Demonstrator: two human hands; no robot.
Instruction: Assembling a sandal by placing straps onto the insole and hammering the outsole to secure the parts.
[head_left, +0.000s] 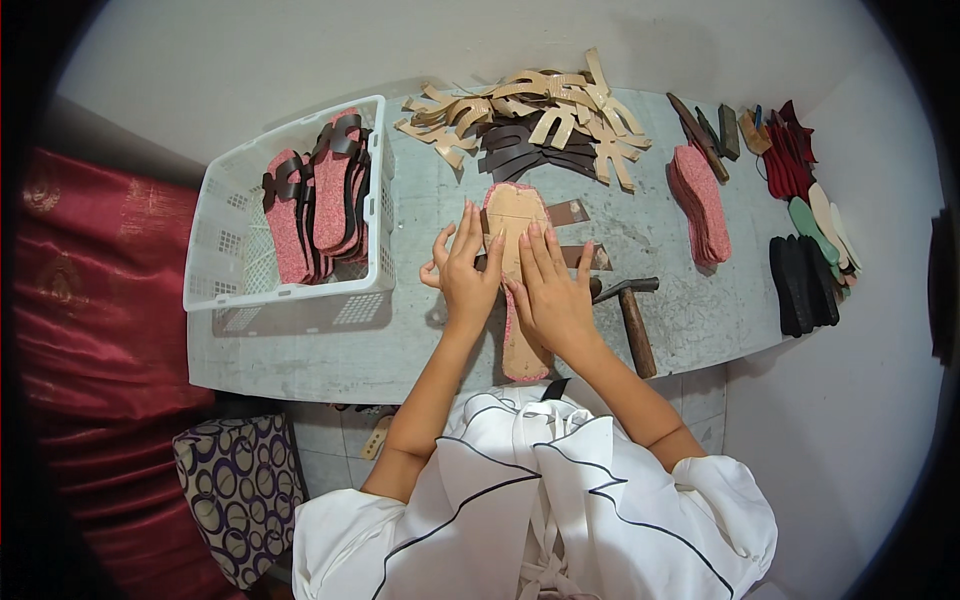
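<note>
A sandal insole (517, 205) lies lengthwise in front of me with its tan underside up and pink showing along its edge. From beneath its right side stick out the ends of a brown strap (566, 213). My left hand (466, 275) rests along the insole's left edge, fingers stretched out and thumb on the tan face. Flat across its middle and right edge lies my right hand (550, 292), fingers extended. Neither hand is closed round anything. A hammer (636, 330) with a wooden handle lies just right of my right hand.
A white plastic basket (377, 230) at left holds pink insoles with dark straps. Cut strap pieces, tan (530, 92) and dark brown (535, 152), are heaped at the back. At right are stacked pink insoles (702, 205), hand tools (700, 138) and black soles (800, 285).
</note>
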